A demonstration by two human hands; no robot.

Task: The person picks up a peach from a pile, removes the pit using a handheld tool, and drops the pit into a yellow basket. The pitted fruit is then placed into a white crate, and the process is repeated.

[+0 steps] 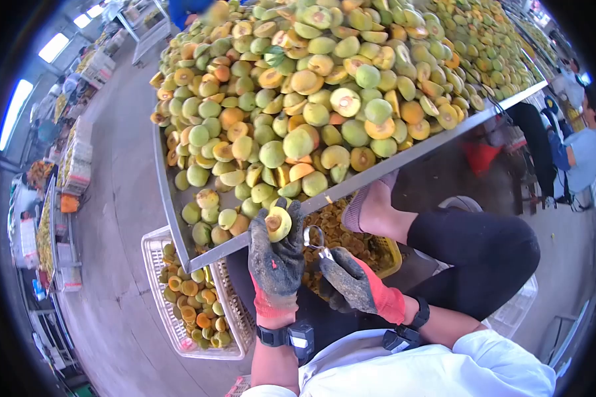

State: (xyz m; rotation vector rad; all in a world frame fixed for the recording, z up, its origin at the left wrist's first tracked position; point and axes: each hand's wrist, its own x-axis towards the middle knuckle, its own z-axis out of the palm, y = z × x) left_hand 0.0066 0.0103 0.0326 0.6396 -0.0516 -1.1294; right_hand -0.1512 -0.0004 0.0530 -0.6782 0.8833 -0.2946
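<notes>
Both my hands wear grey-and-red work gloves. In front of the metal tray's near edge, my left hand (275, 263) holds a halved apricot (282, 228) between thumb and fingers. Its cut face is turned up, with a brown pit or pit hollow in the middle. Just to the right, my right hand (359, 283) is closed around a metal ring-ended pitting tool (314, 237). The ring stands beside the apricot half, apart from it. Most of the tool's handle is hidden in the glove.
A metal-rimmed tray (377, 172) carries a large heap of whole and halved apricots (324, 86). At lower left, a white plastic basket (153, 264) contains halves. Under the tray, a yellow basket (397, 257) holds brownish pieces. Another person (579, 155) sits at far right.
</notes>
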